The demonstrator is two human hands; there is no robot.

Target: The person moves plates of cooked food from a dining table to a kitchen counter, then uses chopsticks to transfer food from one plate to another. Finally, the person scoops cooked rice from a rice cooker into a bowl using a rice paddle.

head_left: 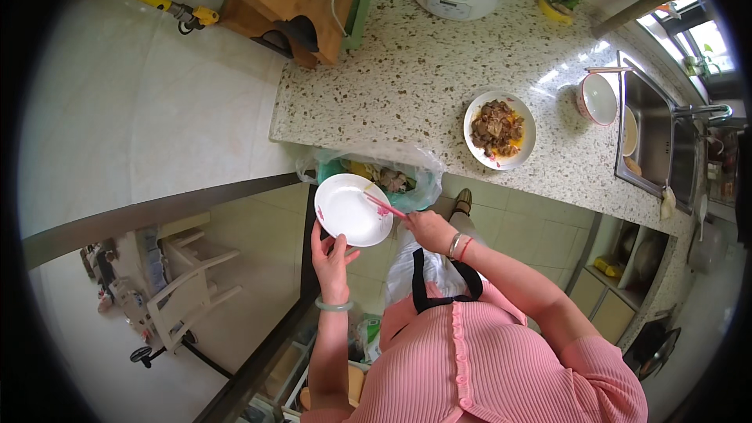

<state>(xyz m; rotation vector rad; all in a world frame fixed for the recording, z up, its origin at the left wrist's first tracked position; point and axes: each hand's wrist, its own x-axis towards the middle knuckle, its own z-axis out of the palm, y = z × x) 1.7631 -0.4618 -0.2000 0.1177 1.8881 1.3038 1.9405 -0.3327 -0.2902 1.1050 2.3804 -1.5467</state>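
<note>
Here, the left hand (330,254) grips one empty white plate (350,210) over the bag-lined bin (419,180); the right hand (427,227) pinches pink chopsticks (384,205) (one pair) across it. At two o'clock sits one plate of food (500,130), plus one bowl (598,99).

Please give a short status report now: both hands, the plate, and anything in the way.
Left hand holds white plate tilted above lined bin. Right hand grips pink chopsticks, tips on plate. Plate looks almost clean. Nothing in the way.
</note>
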